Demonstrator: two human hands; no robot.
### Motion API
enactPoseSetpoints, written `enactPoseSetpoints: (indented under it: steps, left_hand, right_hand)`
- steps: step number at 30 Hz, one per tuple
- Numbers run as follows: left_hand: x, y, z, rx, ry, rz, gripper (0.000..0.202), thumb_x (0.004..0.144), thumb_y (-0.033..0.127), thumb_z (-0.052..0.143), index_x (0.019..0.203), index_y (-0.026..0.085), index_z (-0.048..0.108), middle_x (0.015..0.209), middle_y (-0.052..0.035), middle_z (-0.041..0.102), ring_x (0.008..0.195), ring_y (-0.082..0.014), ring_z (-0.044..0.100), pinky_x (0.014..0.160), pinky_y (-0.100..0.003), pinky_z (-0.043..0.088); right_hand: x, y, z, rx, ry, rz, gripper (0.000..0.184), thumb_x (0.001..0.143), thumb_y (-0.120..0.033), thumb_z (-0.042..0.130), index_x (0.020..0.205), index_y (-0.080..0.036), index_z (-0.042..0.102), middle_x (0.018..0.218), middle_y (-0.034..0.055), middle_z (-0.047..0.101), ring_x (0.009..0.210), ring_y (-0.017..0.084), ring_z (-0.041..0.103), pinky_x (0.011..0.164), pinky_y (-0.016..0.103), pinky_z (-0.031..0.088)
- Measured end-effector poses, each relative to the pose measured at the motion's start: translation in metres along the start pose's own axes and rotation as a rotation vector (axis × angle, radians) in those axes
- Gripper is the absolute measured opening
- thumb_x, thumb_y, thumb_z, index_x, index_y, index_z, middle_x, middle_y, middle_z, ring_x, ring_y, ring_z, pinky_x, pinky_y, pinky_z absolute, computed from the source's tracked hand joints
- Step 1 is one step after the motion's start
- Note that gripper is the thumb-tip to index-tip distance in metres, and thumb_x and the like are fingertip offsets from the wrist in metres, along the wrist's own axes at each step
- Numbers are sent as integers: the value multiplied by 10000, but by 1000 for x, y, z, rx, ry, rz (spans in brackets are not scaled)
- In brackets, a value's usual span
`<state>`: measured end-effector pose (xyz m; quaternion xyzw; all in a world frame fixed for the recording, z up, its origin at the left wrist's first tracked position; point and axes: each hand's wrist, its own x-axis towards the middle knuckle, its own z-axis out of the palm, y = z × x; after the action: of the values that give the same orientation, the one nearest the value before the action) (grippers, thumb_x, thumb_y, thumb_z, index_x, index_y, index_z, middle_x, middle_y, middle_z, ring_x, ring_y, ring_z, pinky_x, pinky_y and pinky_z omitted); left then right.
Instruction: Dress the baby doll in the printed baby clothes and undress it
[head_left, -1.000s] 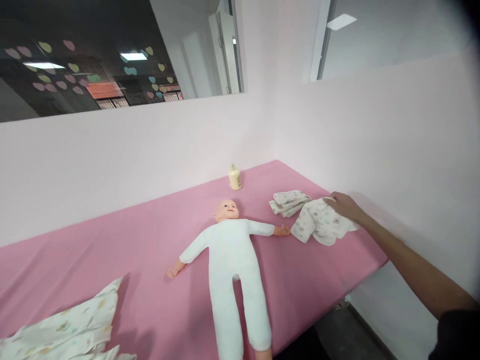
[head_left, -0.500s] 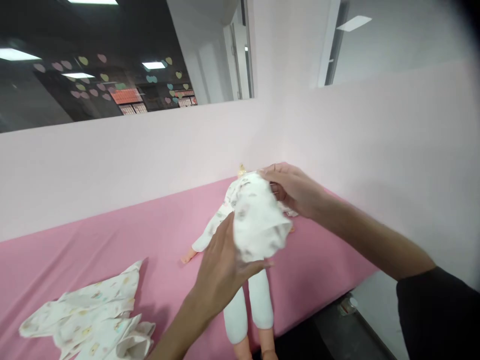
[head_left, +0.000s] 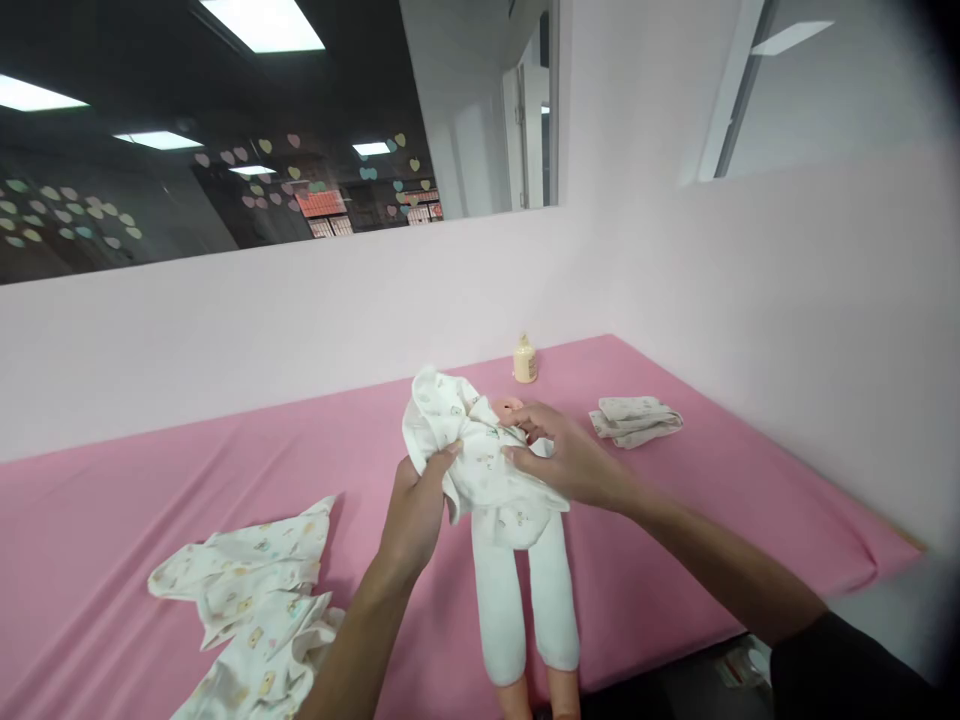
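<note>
A doll lies on its back, its legs in white trousers [head_left: 501, 610] pointing toward me and its bare feet near the table's front edge. Over its upper body I hold a bunched white baby garment [head_left: 487, 465] with a small print. My left hand [head_left: 416, 505] grips the garment's left side, thumb on top. My right hand [head_left: 566, 455] pinches fabric at its right side, close to a round skin-coloured part of the doll [head_left: 507, 408]. The doll's arms and most of its torso are hidden.
On the pink-covered table [head_left: 390, 430], another printed baby garment [head_left: 262, 590] lies spread at left. A folded printed cloth [head_left: 637, 420] lies at right. A cream bottle [head_left: 525, 362] stands near the back wall. White walls [head_left: 300, 320] border the back and right sides.
The garment has been brought from in front of my view down and left onto the doll's upper body. Both hands keep hold, and the view has shifted, revealing the bottle and folded cloth.
</note>
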<state>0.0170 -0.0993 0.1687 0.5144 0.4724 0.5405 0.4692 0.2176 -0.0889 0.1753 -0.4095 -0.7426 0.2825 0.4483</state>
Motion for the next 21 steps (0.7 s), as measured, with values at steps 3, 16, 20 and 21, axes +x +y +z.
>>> enactPoseSetpoints:
  steps: [3, 16, 20, 21]
  left_hand:
    - [-1, -9, -8, 11, -70, -61, 343, 847, 460, 647, 1008, 163, 707, 889, -49, 690, 740, -146, 595, 665, -227, 457]
    - [-9, 6, -8, -76, -259, -199, 603, 871, 551, 601, 1328, 157, 600, 1019, -111, 725, 952, -232, 668, 859, -318, 507]
    - [-11, 8, -11, -130, -266, -214, 571, 879, 525, 603, 1316, 158, 612, 1033, -113, 721, 983, -231, 661, 867, -316, 514]
    - [-12, 8, -12, -128, -258, -219, 573, 868, 526, 616, 1308, 158, 619, 1023, -114, 723, 977, -233, 663, 859, -317, 519]
  right_hand:
    - [0, 8, 0, -40, -28, 11, 232, 836, -223, 594, 1063, -222, 638, 1054, 34, 646, 893, 162, 609, 749, 298, 497]
    - [-21, 18, 7, -263, -23, -150, 428, 914, -424, 587, 1315, -277, 569, 1364, 69, 587, 1223, 278, 566, 972, 408, 454]
    - [-14, 18, 2, -258, 2, -107, 281, 1002, -336, 409, 960, -233, 668, 924, 32, 694, 807, 175, 611, 704, 301, 422]
    - [-11, 16, -1, -232, -12, -91, 299, 1000, -362, 412, 878, -216, 644, 813, 19, 651, 714, 153, 558, 645, 286, 383]
